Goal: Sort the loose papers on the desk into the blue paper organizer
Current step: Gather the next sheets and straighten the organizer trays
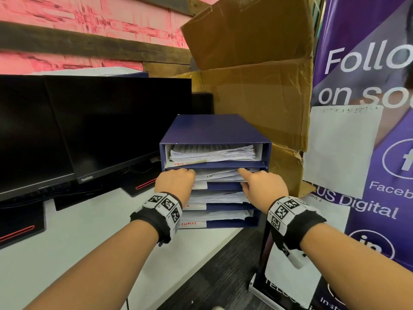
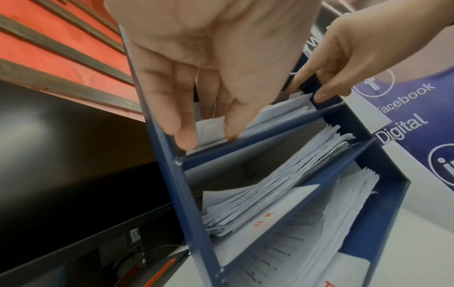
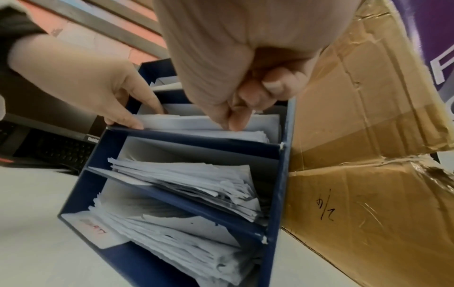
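Observation:
The blue paper organizer (image 1: 214, 128) stands on the right end of the white desk (image 1: 78, 231), and each of its shelves holds a white stack. Both hands are at the second shelf from the top. My left hand (image 1: 178, 180) has straight fingers (image 2: 230, 116) whose tips press on the front left edge of that shelf's papers (image 1: 221, 174). My right hand (image 1: 257, 182) has its index finger stretched over the stack and its thumb at the front edge, pinching the papers (image 3: 196, 122) at the right. Its other fingers (image 3: 272, 85) are curled in.
Two dark monitors (image 1: 100, 121) stand left of the organizer, with a keyboard (image 3: 56, 149) under them. A crumpled cardboard box (image 1: 257, 86) leans behind and to the right of it. A purple banner (image 1: 368, 63) rises at the far right. Red handwritten labels mark the shelf fronts.

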Available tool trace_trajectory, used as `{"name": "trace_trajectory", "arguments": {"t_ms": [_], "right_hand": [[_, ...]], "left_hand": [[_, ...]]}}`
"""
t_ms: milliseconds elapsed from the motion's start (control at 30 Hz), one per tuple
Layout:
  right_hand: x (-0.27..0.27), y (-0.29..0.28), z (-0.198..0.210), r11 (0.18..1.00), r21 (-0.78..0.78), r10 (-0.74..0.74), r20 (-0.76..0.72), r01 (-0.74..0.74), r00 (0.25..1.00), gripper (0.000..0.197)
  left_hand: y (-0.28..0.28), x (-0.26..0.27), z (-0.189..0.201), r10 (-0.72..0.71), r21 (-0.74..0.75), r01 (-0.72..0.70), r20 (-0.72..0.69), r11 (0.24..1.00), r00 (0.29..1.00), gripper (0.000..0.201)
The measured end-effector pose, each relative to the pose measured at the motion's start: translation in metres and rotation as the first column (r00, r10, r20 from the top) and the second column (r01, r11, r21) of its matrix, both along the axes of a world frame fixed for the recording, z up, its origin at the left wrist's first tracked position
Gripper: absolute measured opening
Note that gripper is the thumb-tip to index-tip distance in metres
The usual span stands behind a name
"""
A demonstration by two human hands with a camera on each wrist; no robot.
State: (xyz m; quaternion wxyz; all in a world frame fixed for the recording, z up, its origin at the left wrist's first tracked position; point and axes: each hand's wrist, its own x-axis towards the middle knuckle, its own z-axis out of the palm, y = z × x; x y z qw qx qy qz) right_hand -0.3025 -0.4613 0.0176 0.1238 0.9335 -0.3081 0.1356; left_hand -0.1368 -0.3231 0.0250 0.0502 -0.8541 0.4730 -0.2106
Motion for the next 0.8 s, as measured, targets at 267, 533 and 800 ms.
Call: {"name": "trace_trajectory", "arguments": {"t_ms": [267,533,800], "right_hand": [[0.027,-0.006,-0.001,0.993,-0.069,-0.106,-0.125,0.098,0.987,0.022],[0.033,0.002,0.009,0.986,-0.081,-0.163,-0.215,0.148,0.963,0.021],[0.034,0.002,0.008,0.986,-0.077,-0.158,-0.189,0.146,0.969,0.022]], "left_hand": [[-0.003,0.003,-0.001,0.031,-0.006,-0.031,-0.025,1.0,0.999,0.034],[-0.004,0.005,-0.001,0.033,-0.021,-0.033,-0.034,0.999,0.999,0.033],[-0.005,0.006,0.0,0.057,-0.023,-0.057,-0.014,0.998,0.998,0.029]]}}
